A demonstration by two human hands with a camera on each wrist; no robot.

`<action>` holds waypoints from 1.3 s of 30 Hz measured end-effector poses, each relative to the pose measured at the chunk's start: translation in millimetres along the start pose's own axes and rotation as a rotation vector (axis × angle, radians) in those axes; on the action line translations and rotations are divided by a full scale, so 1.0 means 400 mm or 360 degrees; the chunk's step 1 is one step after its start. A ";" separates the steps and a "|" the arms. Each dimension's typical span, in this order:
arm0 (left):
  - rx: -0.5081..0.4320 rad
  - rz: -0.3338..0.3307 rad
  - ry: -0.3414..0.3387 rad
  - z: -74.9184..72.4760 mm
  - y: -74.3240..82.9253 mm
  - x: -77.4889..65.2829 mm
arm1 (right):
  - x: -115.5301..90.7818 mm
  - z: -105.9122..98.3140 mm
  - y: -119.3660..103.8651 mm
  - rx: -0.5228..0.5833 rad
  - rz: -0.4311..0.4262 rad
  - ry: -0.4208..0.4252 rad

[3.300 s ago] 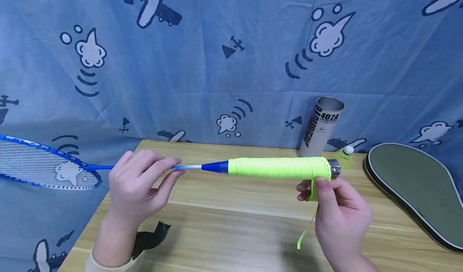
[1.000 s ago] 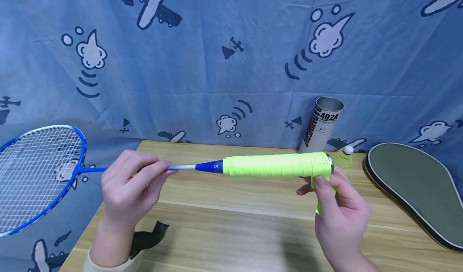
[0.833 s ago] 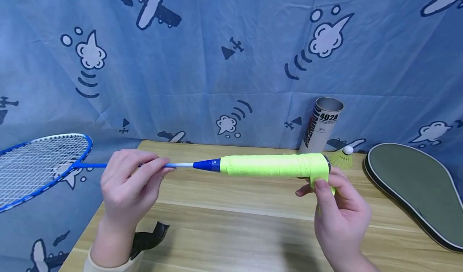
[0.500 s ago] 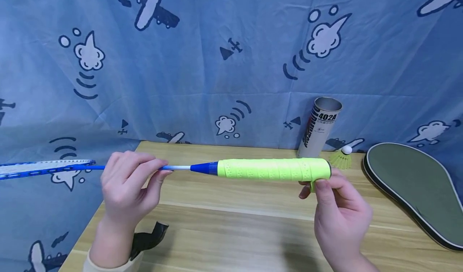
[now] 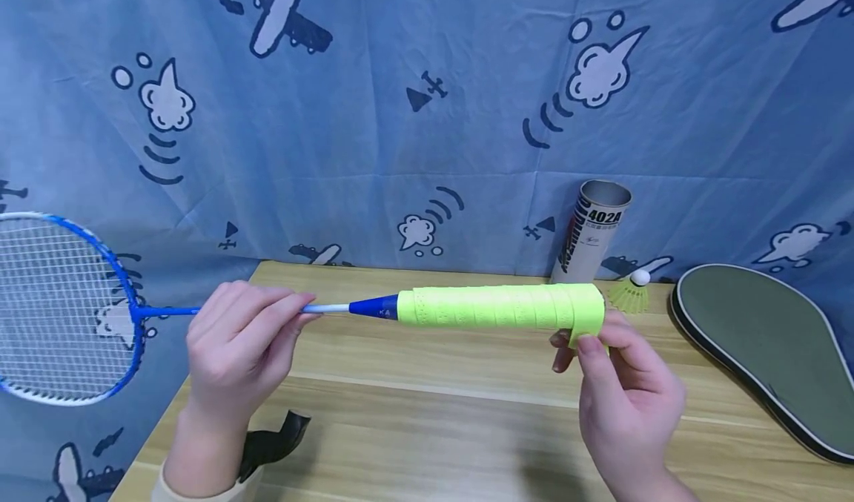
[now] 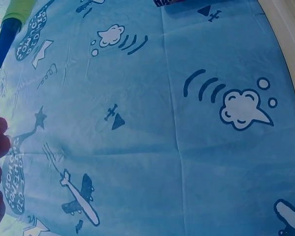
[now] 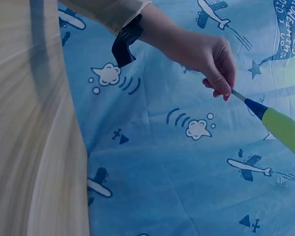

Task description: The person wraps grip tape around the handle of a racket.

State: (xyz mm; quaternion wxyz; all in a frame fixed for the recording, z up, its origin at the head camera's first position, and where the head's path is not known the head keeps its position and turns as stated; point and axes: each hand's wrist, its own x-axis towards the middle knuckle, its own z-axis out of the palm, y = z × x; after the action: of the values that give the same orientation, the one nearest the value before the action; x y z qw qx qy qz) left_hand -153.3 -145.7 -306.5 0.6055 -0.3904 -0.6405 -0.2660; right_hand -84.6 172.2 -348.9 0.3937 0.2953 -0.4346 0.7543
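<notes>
A blue and white badminton racket (image 5: 373,308) is held level above the table, strings to the left and handle to the right. My left hand (image 5: 240,339) pinches its thin shaft between thumb and fingers; the right wrist view shows this left hand (image 7: 206,56) too. Bright yellow-green grip tape (image 5: 494,306) is wound in overlapping turns along the handle and covers its visible side up to the butt end. My right hand (image 5: 630,387) pinches the tape's strip below that end, thumb in front. The rest of the strip is mostly hidden behind the fingers.
On the wooden table (image 5: 414,428), a shuttlecock tube (image 5: 590,235) stands upright at the back. Beside it is a yellow shuttlecock (image 5: 630,291). A dark green paddle-shaped case (image 5: 767,354) lies at right. A blue patterned cloth (image 5: 373,116) hangs behind.
The racket has rolled about its shaft, its strings going from edge-on to facing me, and shifted slightly left. Tape now covers the dark handle end that showed earlier; the dangling tail is out of sight.
</notes>
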 end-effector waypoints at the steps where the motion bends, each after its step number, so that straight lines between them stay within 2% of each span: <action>1: 0.0010 0.0002 0.0004 0.002 0.000 0.000 | 0.000 0.000 -0.001 0.0009 -0.0005 -0.0004; 6: 0.0050 0.0006 0.0000 0.005 0.000 -0.001 | 0.002 0.002 -0.001 -0.0013 -0.0007 0.0024; 13: -0.0054 0.0026 -0.0055 -0.004 -0.003 -0.004 | 0.004 0.001 0.004 -0.0090 -0.0039 0.0078; 18: -0.0069 0.0039 -0.0032 -0.004 -0.005 -0.003 | 0.003 0.001 0.001 -0.0080 0.0000 0.0025; 24: 0.0017 0.0035 -0.0010 -0.002 -0.003 0.000 | 0.000 -0.001 -0.002 -0.0078 0.0040 -0.0042; 28: 0.0075 0.0042 0.0039 0.004 -0.001 0.000 | -0.004 -0.006 -0.006 -0.0196 0.0098 0.0002; 32: 0.0072 0.0041 0.0029 0.005 0.001 0.000 | -0.006 -0.010 -0.009 -0.0311 0.0172 0.0031; 39: -0.0010 0.0031 -0.0075 -0.006 0.001 -0.006 | -0.010 -0.016 -0.003 -0.0129 0.0156 -0.0019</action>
State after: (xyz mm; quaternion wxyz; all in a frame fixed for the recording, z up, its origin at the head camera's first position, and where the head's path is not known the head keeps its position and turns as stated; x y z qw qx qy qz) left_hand -151.5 -147.9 -308.7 0.5915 -0.4046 -0.6500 -0.2528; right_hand -82.3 176.8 -354.3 0.3653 0.2621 -0.4810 0.7526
